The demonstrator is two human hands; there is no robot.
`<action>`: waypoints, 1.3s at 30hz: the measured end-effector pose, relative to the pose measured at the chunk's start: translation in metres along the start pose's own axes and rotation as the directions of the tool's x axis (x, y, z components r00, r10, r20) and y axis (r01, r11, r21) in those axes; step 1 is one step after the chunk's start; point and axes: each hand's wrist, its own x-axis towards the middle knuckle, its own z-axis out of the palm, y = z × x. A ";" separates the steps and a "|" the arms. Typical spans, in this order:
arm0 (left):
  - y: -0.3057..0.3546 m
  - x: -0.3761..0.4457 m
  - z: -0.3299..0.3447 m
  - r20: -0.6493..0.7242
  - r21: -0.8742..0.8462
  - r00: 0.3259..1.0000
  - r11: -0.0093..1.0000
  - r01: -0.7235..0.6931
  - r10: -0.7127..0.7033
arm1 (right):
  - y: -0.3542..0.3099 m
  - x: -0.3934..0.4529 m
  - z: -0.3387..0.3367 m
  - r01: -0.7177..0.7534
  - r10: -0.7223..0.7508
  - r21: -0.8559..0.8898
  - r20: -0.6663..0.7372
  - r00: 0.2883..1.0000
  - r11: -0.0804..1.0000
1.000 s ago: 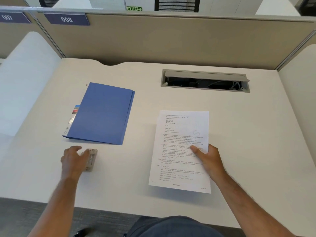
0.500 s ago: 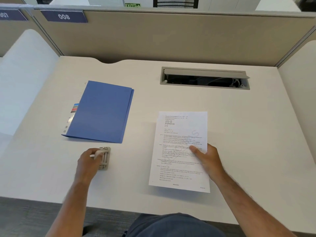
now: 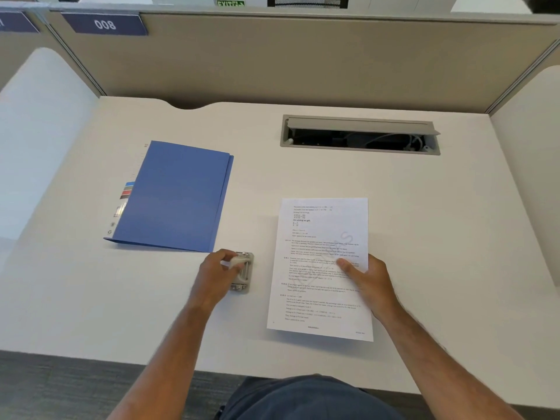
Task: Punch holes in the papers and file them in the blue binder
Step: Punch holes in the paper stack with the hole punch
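A closed blue binder (image 3: 178, 197) lies flat on the white desk (image 3: 91, 298) at centre left, with a coloured label strip along its left edge. My left hand (image 3: 216, 275) grips a small metal hole punch (image 3: 244, 272) just below the binder's lower right corner. The punch stands a short gap left of the printed papers (image 3: 321, 237). My right hand (image 3: 368, 281) holds the papers by their right edge, thumb on top of the text. The sheets lie slightly lifted over the desk's front centre.
An open cable tray (image 3: 360, 136) is sunk into the desk at the back right. Beige partition walls (image 3: 303, 62) close the desk at the back and sides. A sign reading 008 (image 3: 104, 24) hangs at the top left. The desk's front edge runs just above my lap.
My left hand has slid the hole punch to the right along the desk, from below the binder's left part to near the papers. The right hand and papers have barely moved.
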 end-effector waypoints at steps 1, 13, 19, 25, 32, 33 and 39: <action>0.004 0.003 0.005 0.008 0.001 1.000 1.000 -0.011 0.011 | 0.000 0.000 -0.001 -0.001 0.001 0.006 0.001 1.000 1.000; 0.044 0.039 0.048 -0.012 0.013 0.996 0.996 -0.093 0.093 | 0.007 0.017 -0.009 -0.011 0.010 -0.018 -0.038 0.999 1.000; 0.062 0.054 0.053 -0.019 0.006 0.993 0.993 -0.117 0.117 | 0.004 0.036 -0.006 -0.004 0.003 -0.010 -0.072 0.997 1.000; 0.069 0.063 0.057 -0.014 0.010 0.992 0.992 -0.128 0.128 | -0.001 0.055 0.000 -0.002 0.001 -0.018 -0.065 0.998 1.000; 0.073 0.064 0.055 0.003 0.017 0.991 0.991 -0.135 0.135 | -0.001 0.071 0.005 -0.009 0.007 -0.055 -0.030 1.000 0.998; 0.073 0.065 0.056 0.001 0.012 0.991 0.991 -0.132 0.132 | -0.001 0.073 0.006 -0.011 0.009 -0.058 -0.027 1.000 0.998; 0.071 0.065 0.055 0.009 -0.027 0.991 0.991 -0.130 0.130 | -0.005 0.082 0.007 0.002 -0.004 -0.097 -0.014 1.000 0.995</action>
